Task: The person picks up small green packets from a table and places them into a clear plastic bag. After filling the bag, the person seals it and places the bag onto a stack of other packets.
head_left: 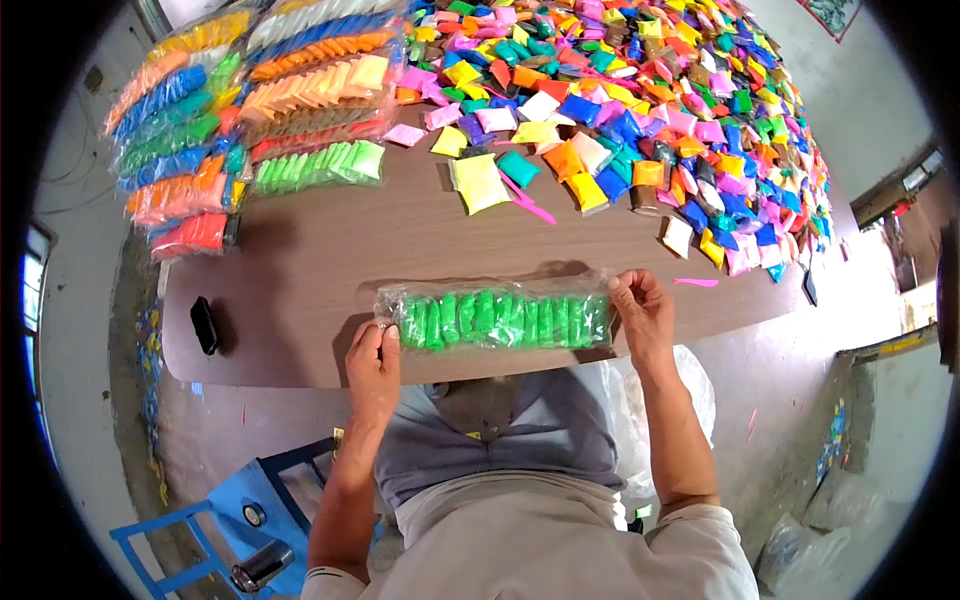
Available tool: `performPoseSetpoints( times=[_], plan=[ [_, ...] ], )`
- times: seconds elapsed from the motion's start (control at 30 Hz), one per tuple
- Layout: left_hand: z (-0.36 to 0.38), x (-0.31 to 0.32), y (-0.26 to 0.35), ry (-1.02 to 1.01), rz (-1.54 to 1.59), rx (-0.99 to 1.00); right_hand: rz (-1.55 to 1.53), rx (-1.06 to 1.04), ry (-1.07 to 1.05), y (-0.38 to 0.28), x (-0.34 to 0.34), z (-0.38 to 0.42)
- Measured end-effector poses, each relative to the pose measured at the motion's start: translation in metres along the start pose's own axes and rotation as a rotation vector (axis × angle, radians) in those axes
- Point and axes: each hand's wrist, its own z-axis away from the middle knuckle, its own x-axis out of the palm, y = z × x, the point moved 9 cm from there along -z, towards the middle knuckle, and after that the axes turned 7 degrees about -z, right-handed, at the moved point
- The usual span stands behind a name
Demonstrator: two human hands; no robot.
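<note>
A long clear plastic bag (497, 317) holds a row of several green packets, standing side by side. It is stretched level over the table's front edge, close to my body. My left hand (374, 362) pinches its lower left corner between thumb and fingers. At the other end my right hand (643, 308) grips the upper right corner, thumb against the curled fingers. The bag's film is crinkled and shiny along its top edge.
A big heap of small coloured packets (640, 110) covers the table's back right. Filled bags of sorted packets (315, 90) are stacked at back left. A black object (204, 325) lies at left on the brown table (290, 290). A blue metal frame (262, 505) stands below left.
</note>
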Motion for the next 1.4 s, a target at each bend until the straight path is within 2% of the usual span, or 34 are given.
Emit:
performPoseSetpoints(
  times=[0.07,0.17,0.27,0.47,0.57,0.67,0.77,0.87,0.97,1.07,1.17,1.2,1.27,1.3,1.33,1.4],
  plan=[
    [0.000,0.000,-0.001,0.015,-0.020,0.024,-0.021,0.049,-0.021,-0.005,0.006,0.004],
    [-0.001,0.000,0.002,0.008,-0.004,0.000,0.097,0.007,0.037,-0.015,0.009,0.013],
    [-0.001,0.001,0.002,0.024,-0.024,0.017,-0.001,0.096,0.010,-0.006,0.013,0.020],
    [0.003,0.003,-0.001,0.038,-0.017,-0.011,-0.236,0.103,0.017,0.023,0.010,-0.024],
    [-0.001,0.002,0.001,0.015,-0.012,-0.019,0.027,0.010,-0.035,0.017,0.012,-0.038],
    [-0.001,0.003,-0.001,0.014,-0.044,0.008,0.207,-0.037,0.018,0.007,0.010,-0.033],
    [0.000,0.005,-0.001,0.009,-0.039,-0.028,0.205,-0.064,0.092,0.018,-0.004,-0.028],
    [0.000,0.009,-0.006,0.004,-0.081,-0.019,0.137,-0.065,0.004,0.016,-0.005,-0.025],
    [0.002,0.011,-0.011,0.038,-0.090,-0.014,-0.060,0.089,-0.085,0.031,-0.008,-0.026],
    [0.002,0.014,-0.006,0.003,-0.105,-0.024,0.164,0.004,-0.025,0.036,-0.012,-0.026],
    [0.003,0.017,-0.009,0.024,-0.147,0.016,0.559,-0.388,0.089,0.011,0.003,-0.008],
    [0.001,0.017,-0.007,0.047,-0.148,0.050,0.677,-0.606,0.139,-0.005,0.014,-0.002],
    [0.003,0.016,0.000,0.076,-0.149,0.119,0.798,-0.540,0.216,-0.005,0.015,-0.003],
    [0.005,0.016,-0.003,0.059,-0.144,0.088,0.860,-0.513,0.256,-0.009,0.013,-0.003],
    [0.006,0.017,-0.006,0.051,-0.137,0.058,0.888,-0.480,0.168,-0.006,0.016,-0.007],
    [0.004,0.016,-0.009,0.040,-0.099,0.024,0.716,-0.420,0.124,0.009,-0.002,-0.016]
  ],
)
